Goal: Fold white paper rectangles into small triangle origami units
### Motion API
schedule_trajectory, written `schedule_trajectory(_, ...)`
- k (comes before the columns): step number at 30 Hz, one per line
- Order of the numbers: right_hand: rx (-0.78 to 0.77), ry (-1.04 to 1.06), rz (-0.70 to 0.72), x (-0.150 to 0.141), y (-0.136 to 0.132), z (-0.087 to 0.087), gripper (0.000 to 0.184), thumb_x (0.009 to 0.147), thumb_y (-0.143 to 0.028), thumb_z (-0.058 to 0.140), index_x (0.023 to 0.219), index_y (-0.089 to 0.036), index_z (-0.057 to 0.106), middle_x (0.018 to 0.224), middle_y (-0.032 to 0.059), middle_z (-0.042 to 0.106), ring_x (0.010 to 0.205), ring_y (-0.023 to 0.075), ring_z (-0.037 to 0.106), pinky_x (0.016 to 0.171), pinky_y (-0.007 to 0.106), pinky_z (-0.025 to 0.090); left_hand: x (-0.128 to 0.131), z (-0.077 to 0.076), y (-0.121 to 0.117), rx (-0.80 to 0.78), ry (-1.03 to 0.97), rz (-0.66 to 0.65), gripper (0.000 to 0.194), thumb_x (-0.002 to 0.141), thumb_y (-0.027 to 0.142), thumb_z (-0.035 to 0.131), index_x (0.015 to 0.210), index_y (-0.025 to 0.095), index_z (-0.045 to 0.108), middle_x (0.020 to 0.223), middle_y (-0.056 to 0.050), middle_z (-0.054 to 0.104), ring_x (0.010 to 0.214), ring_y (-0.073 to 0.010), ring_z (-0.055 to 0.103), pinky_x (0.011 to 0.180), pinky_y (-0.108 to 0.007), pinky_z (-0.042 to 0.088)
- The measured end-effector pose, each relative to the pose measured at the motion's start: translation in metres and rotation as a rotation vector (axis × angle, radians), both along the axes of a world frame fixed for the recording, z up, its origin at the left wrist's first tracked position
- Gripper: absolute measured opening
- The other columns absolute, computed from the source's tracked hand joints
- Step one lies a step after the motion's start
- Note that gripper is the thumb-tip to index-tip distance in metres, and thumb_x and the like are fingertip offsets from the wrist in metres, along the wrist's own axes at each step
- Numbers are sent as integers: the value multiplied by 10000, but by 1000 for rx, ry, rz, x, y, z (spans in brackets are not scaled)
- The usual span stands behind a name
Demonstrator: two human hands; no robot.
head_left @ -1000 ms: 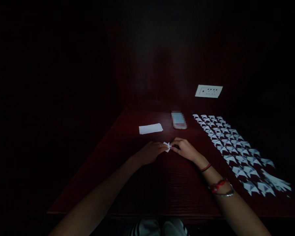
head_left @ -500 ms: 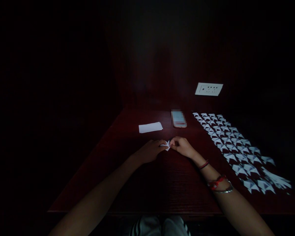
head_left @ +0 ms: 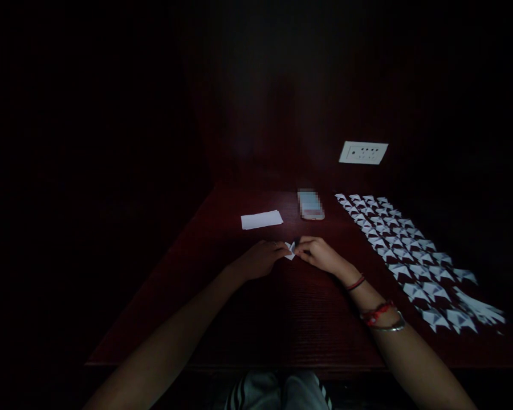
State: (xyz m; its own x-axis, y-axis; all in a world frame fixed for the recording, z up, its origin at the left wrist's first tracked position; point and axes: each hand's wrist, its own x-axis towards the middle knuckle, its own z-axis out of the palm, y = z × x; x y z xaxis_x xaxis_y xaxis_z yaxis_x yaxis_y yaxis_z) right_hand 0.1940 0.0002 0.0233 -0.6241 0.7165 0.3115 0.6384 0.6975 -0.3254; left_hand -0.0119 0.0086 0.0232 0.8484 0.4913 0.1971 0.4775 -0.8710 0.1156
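A small white folded paper piece [head_left: 289,250] lies on the dark red wooden table [head_left: 290,319] between my two hands. My left hand [head_left: 261,259] pinches its left side with closed fingers. My right hand [head_left: 318,254] pinches its right side, fingers curled together. Most of the paper is hidden by my fingertips. Bracelets sit on my right wrist.
A white paper slip [head_left: 261,219] lies behind my left hand. A phone [head_left: 310,205] rests behind the hands. Several folded white paper pieces [head_left: 406,256] lie in rows along the table's right side. A white wall socket [head_left: 363,152] is at the back. The surroundings are dark.
Both hands have drawn closer together over the small paper, so less of it shows. The view has shifted slightly downward.
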Motion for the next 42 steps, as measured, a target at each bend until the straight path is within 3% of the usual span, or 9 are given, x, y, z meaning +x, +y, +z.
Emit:
schedule_trajectory(8, 13, -47, 15, -1, 0, 1, 187, 776, -166, 438, 838, -175, 614, 766, 34, 543, 710, 106, 507, 663, 214, 383, 2, -1, 1, 12, 26, 11, 487, 735, 17, 352, 1147, 275, 380, 1162, 12, 421, 1026, -143, 407, 786, -283, 343)
schedule_trajectory(17, -36, 49, 3, 11, 1, 7, 253, 742, -116, 444, 918, -194, 608, 741, 16, 533, 652, 88, 493, 616, 200, 388, 1, -3, 2, -14, 7, 0, 530, 704, -17, 346, 1153, 262, 378, 1194, 11, 389, 1066, -138, 368, 828, -281, 328)
schedule_trajectory(29, -26, -218, 24, 3, -5, 13, 326, 724, -93, 427, 971, -230, 591, 840, 26, 552, 767, 116, 509, 704, 227, 371, 4, -5, 1, 33, -3, 17, 470, 722, 9, 341, 1129, 237, 396, 1153, 3, 427, 1016, -142, 411, 784, -282, 347)
schedule_trajectory(36, -1, -233, -35, 12, -7, 17, 256, 710, -109, 434, 844, -200, 632, 790, 19, 559, 722, 108, 510, 685, 218, 364, 7, -4, -2, 82, 60, 64, 441, 738, 24, 348, 1119, 240, 404, 1155, -3, 429, 1003, -160, 423, 756, -292, 357)
schedule_trajectory(42, 45, -201, -63, 8, -8, 14, 325, 739, -125, 405, 1001, -229, 568, 840, 21, 549, 731, 106, 507, 691, 222, 364, 9, -3, -3, 102, 63, 61, 407, 754, 44, 354, 1108, 235, 412, 1125, -7, 445, 987, -165, 429, 760, -295, 359)
